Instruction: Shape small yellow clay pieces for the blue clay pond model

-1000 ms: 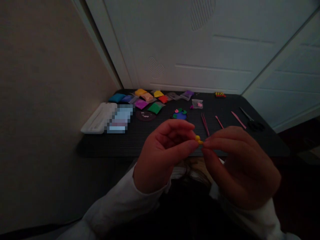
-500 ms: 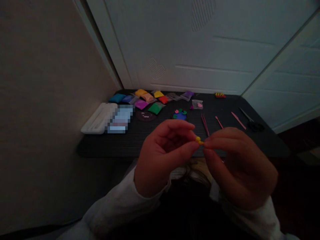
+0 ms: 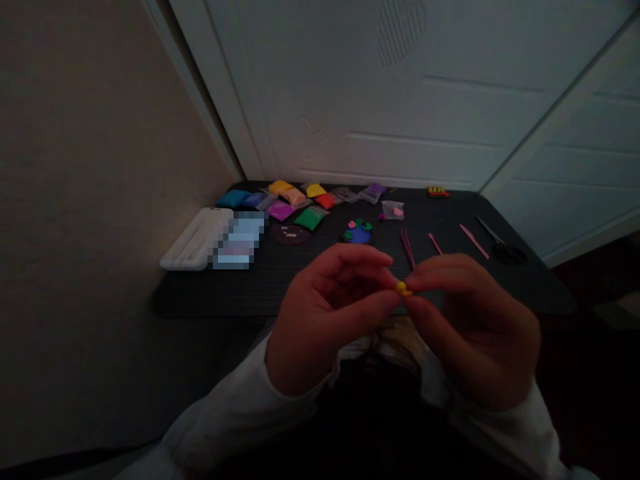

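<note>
A tiny yellow clay figure (image 3: 403, 289), with a round ball and a small tail-like part, is pinched between the fingertips of both hands above the table's front edge. My left hand (image 3: 330, 320) grips its left side with thumb and finger, the other fingers curled. On its right side the thumb and forefinger of my right hand (image 3: 475, 333) are closed. Behind the hands lies a small round clay piece (image 3: 359, 232), blue with green leaf shapes and a pink flower. The fingertips hide part of the yellow figure.
Bags of coloured clay (image 3: 311, 217) lie along the back left. A white case (image 3: 197, 239) and a blurred-out phone (image 3: 243, 240) are at the left. Pink tweezers (image 3: 407, 248), a pink clay knife (image 3: 474, 241) and scissors (image 3: 505, 248) lie at the right.
My right hand has shifted slightly left, closer to my left hand. The yellow clay figure has turned a little and sits slightly further right and lower between the fingertips.
</note>
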A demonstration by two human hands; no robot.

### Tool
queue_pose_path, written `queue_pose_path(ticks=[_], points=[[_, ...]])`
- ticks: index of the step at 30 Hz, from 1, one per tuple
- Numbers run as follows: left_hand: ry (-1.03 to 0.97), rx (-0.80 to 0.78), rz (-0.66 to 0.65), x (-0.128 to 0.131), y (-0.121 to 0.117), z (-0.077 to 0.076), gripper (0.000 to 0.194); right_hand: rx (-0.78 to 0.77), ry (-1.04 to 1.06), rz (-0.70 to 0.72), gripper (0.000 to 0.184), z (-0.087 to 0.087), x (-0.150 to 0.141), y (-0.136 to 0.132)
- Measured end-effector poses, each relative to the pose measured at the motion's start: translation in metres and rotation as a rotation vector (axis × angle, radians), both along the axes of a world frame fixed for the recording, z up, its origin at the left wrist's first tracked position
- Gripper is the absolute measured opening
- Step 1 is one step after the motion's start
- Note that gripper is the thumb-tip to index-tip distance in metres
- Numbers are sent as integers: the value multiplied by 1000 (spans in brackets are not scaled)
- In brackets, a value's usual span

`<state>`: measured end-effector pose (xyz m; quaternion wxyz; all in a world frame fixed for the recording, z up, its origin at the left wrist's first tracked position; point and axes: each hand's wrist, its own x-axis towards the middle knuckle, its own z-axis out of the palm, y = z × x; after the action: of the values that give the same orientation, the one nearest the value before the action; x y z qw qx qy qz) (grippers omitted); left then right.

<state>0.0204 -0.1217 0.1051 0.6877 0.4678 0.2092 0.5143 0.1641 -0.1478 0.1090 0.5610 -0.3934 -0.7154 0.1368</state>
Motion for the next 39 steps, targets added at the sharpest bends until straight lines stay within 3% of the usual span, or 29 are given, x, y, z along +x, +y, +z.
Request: queue_pose_path(ticks=[6,11,18,39], points=[[72,86,117,2,-2,-1,29,-131,158,88,15,-2,2,5],[252,315,299,-2,-6,0,35,-303,333,241,9,-6,1,9],[383,613,390,-6,-5,-2,53,-361,369,309,9,-7,-1,8],[371,613,349,-7,-8,-1,56,-356,295,333,10,-4,1,3]])
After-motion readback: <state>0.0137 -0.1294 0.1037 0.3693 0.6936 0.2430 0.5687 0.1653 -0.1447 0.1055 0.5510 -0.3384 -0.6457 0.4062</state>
